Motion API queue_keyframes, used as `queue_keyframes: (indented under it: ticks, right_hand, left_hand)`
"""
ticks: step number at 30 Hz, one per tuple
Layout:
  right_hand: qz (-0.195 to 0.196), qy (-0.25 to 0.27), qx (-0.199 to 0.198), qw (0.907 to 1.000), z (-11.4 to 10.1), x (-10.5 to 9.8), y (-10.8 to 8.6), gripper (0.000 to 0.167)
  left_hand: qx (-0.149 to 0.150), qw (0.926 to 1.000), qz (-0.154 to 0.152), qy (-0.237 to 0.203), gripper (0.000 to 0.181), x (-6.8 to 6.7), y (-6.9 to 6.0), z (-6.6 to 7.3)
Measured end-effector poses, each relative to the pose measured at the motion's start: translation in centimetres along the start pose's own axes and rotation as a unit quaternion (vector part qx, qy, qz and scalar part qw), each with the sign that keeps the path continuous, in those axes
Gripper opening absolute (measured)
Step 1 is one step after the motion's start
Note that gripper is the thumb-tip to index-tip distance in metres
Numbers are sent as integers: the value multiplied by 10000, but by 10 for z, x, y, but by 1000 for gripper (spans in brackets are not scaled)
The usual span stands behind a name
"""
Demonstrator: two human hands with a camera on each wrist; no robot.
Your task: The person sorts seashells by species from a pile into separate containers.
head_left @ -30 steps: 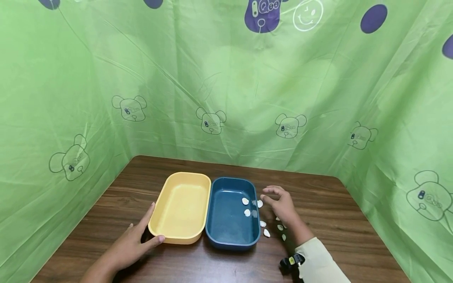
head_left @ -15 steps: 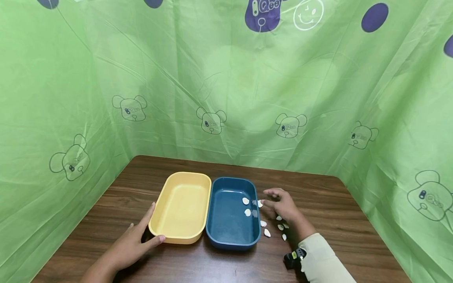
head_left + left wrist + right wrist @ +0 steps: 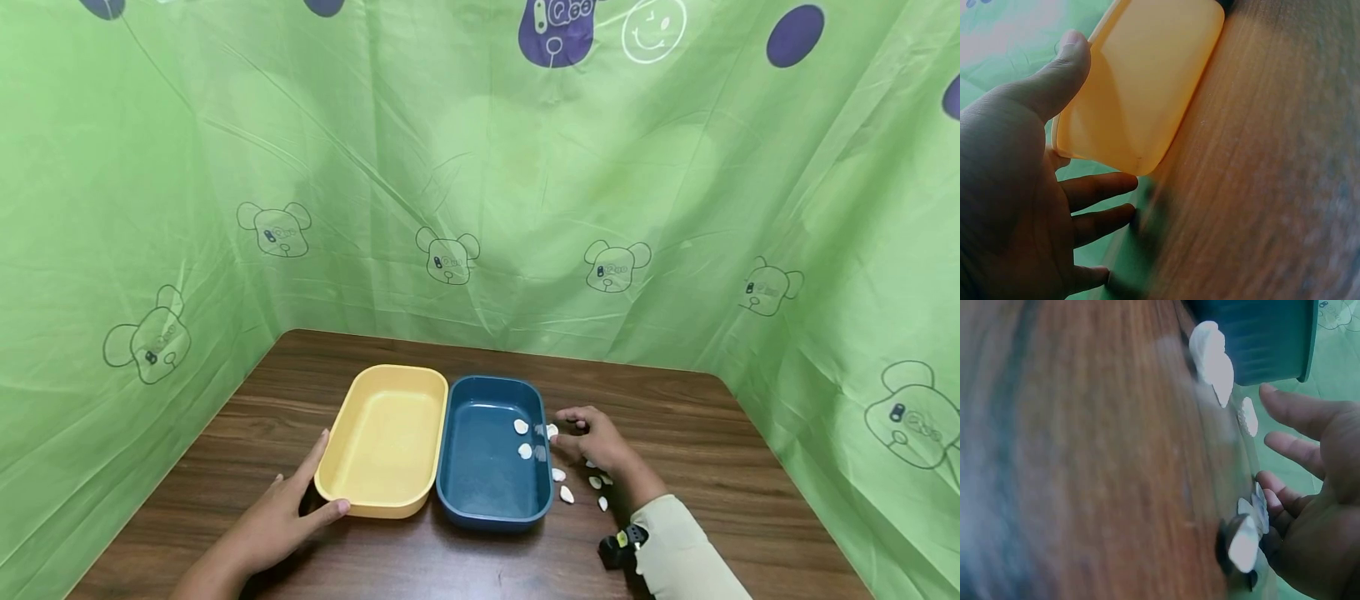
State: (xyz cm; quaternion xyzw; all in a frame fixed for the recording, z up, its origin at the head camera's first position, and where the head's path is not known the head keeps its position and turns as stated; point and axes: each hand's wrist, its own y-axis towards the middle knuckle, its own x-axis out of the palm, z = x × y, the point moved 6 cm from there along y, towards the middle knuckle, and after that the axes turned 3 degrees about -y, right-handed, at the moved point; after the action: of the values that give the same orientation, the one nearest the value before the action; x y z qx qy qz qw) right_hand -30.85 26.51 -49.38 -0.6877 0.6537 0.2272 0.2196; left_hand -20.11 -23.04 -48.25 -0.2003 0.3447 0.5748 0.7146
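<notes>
My left hand (image 3: 281, 512) lies at the near-left corner of a yellow rectangular box (image 3: 384, 504). Its thumb touches the near rim, and the other fingers spread loosely along the left side. Right of that box, a dark blue box (image 3: 487, 500) has two white seashells (image 3: 521, 426) on its floor. Past the blue box's right wall, my right hand (image 3: 600, 442) is low over the table, thumb and fingers apart. One white seashell (image 3: 1247, 417) is just off its fingertips in the right wrist view, not visibly pinched. Several shells (image 3: 1244, 544) lie close under that hand.
Two more white shells (image 3: 566, 494) lie on the brown wooden table (image 3: 720, 500) by the blue box's right wall. The boxes stand side by side. Behind and along both sides hangs a green printed cloth (image 3: 480, 167).
My right hand has dipped slightly toward the shell beside the blue box, its fingers bending a little more. My left hand and both boxes stay in place.
</notes>
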Motion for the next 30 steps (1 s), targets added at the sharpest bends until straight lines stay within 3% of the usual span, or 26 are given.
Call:
queue_keyframes:
  ticks: [10,19,30]
  right_hand:
    - [130,-71,-114,9998,6,4,-1,47]
    - [476,-736,-110,9961,10,7,-2,42]
    - [600,-857,-135,9944,6,8,-2,35]
  left_hand:
    - [-22,10000,-19,8,109,1,1,0]
    - [-60,10000,-31,-6,110,0,0,-1]
    - [15,10000,2,1,109,-1,1,0]
